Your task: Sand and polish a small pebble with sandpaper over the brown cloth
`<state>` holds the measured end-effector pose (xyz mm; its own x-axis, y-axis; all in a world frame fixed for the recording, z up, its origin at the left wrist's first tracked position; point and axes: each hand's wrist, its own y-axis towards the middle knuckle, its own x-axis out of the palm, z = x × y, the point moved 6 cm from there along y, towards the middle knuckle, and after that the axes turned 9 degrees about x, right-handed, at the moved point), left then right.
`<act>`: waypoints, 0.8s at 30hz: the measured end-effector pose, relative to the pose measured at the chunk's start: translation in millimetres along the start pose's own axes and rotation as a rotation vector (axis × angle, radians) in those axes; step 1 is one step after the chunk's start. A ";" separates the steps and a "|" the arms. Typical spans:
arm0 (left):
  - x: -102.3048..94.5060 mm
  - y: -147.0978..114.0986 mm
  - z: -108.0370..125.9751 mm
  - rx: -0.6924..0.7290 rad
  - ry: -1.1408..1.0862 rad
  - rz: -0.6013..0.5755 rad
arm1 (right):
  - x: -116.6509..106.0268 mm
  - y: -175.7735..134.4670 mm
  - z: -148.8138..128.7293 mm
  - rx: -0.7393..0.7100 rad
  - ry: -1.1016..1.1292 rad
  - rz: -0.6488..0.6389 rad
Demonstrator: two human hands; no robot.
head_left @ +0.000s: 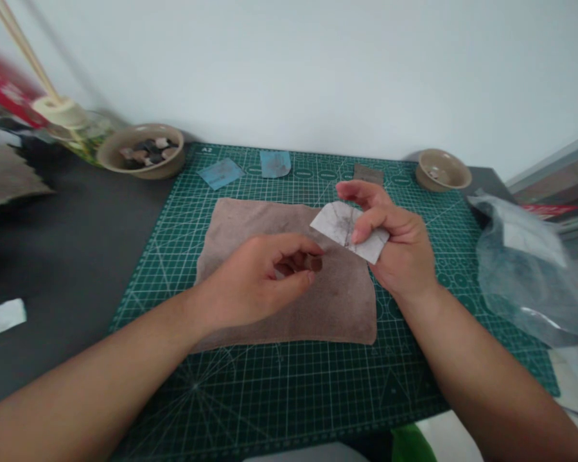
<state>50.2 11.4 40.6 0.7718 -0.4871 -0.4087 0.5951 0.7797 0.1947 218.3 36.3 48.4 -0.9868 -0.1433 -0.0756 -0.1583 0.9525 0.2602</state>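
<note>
Left fingers (295, 284): curled, parted, hold unclear | Right fingers (370, 222): pinching 1 white piece (332, 221)

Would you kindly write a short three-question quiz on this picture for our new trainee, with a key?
1. Which of the person's hands holds the smudged white sheet?

2. True or false: the brown cloth lies on the green cutting mat.

3. How many blue sheets lie on the mat, beyond the cloth?

Key:
1. The right hand, with its thumb on top of the sheet.
2. True.
3. Two.
</note>
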 end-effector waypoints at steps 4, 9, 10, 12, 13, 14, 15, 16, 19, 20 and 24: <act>-0.2 0.7 1.2 0.005 0.012 0.004 | 1.5 2.5 7.4 0.057 0.039 -0.031; -0.4 0.4 1.1 0.002 0.104 -0.019 | 4.5 7.0 25.8 0.201 0.125 -0.133; -0.3 0.3 0.3 0.004 0.122 -0.026 | 4.7 7.8 28.7 0.219 0.133 -0.147; -0.3 0.2 -1.8 0.012 0.150 -0.030 | 3.7 9.7 32.4 0.237 0.125 -0.145; -0.2 0.1 -3.1 0.018 0.160 -0.030 | 2.7 10.6 32.9 0.237 0.106 -0.128; -0.1 0.0 -4.5 0.020 0.171 -0.029 | 1.7 11.4 32.8 0.239 0.070 -0.109; 0.3 -0.2 -6.1 0.019 0.180 -0.029 | 1.2 11.9 32.8 0.253 0.019 -0.094; 0.7 -0.4 -7.4 0.018 0.188 -0.029 | 1.1 12.0 32.9 0.280 -0.044 -0.084; 3.0 -1.2 -9.8 0.018 0.210 -0.038 | 2.5 9.6 34.6 0.388 -0.231 -0.096; 3.7 -1.5 -10.3 0.019 0.220 -0.039 | 2.9 8.5 34.8 0.406 -0.281 -0.104; 5.9 -2.0 -11.4 0.023 0.273 -0.049 | 1.0 5.9 33.4 0.365 -0.383 -0.079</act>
<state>50.9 11.4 27.7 0.6550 -0.3974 -0.6427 0.6374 0.7473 0.1875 217.6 50.7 17.7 -0.8783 -0.1747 -0.4450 -0.1415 0.9841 -0.1070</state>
